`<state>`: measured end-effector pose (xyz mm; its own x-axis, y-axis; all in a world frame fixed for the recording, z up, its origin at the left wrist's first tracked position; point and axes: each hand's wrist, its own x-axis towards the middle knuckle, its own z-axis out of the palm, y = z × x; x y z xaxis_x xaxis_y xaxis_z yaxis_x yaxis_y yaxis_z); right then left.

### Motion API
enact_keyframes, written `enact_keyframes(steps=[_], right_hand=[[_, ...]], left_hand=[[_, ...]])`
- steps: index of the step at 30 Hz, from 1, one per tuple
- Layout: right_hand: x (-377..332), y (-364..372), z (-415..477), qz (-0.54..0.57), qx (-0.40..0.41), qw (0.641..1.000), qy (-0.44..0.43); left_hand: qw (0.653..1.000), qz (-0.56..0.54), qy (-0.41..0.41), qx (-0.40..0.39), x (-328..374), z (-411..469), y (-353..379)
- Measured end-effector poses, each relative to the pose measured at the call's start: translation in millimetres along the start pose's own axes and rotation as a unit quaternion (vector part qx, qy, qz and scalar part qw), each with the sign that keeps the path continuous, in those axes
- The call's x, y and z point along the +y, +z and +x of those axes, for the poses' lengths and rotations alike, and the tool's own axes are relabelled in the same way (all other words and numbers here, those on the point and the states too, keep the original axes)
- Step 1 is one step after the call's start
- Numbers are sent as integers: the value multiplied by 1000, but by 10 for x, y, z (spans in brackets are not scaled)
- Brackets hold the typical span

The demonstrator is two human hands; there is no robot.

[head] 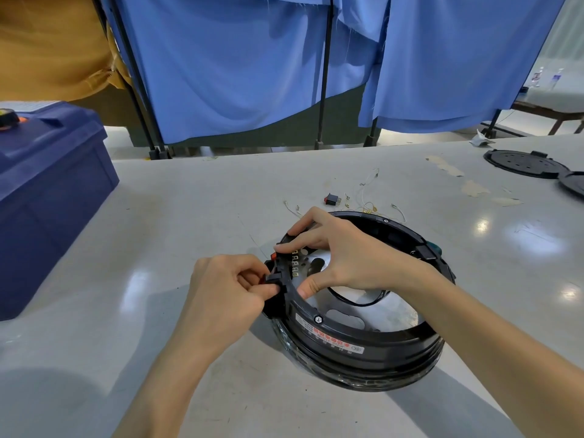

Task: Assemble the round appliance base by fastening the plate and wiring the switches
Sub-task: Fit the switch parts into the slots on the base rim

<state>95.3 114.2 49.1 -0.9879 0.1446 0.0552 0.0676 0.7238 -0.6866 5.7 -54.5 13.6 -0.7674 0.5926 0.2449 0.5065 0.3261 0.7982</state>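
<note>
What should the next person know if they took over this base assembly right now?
Left hand pinches a red switch at the left rim of the round base.
Right hand holds that rim, thumb inside.
Metal plate sits inside; a rim bolt is in.
Spare switch and loose wires lie on the table behind.
To do: seat switches, connect wires to the bare terminals.

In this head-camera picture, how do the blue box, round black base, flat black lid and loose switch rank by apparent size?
1-2. Blue box and round black base: about alike; the box is cropped, the base nearer the camera.
3. Flat black lid, farther off.
4. Loose switch.
</note>
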Motion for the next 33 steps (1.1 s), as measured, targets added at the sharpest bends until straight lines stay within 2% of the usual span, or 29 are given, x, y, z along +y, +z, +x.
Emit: enact_keyframes(steps=[3, 5, 8, 16, 19, 21, 23, 26, 28, 33], right_hand=[[9, 5, 1, -2, 0, 1000, 0], [19, 7, 0, 5, 0, 1000, 0], [45, -6, -2, 21, 5, 1000, -3], [53, -8, 1, 24, 20, 1000, 3], [49, -10, -6, 20, 16, 1000, 4], [49, -13, -9, 21, 12, 1000, 6], [49, -6, -9, 24, 12, 1000, 8], [60, 3, 2, 32, 16, 999, 8], [75, 8, 9, 31, 17, 999, 5], [103, 40, 28, 36, 24, 999, 7]], left_hand=[[999, -25, -27, 0, 4, 3, -6], [996, -67, -50, -40, -25, 37, -83], [991, -88, -44, -94, -38, 69, -168], [999, -23, -11, -46, -26, 59, -86], [997, -59, -31, -37, -22, 50, -80], [993, -88, -44, -69, -38, 61, -113], [992, -85, -22, -87, -57, 77, -130], [997, -39, 43, -50, -64, 83, -90], [996, -46, 67, -45, -61, 84, -52], [996, -62, 63, -30, -122, 124, 10]])
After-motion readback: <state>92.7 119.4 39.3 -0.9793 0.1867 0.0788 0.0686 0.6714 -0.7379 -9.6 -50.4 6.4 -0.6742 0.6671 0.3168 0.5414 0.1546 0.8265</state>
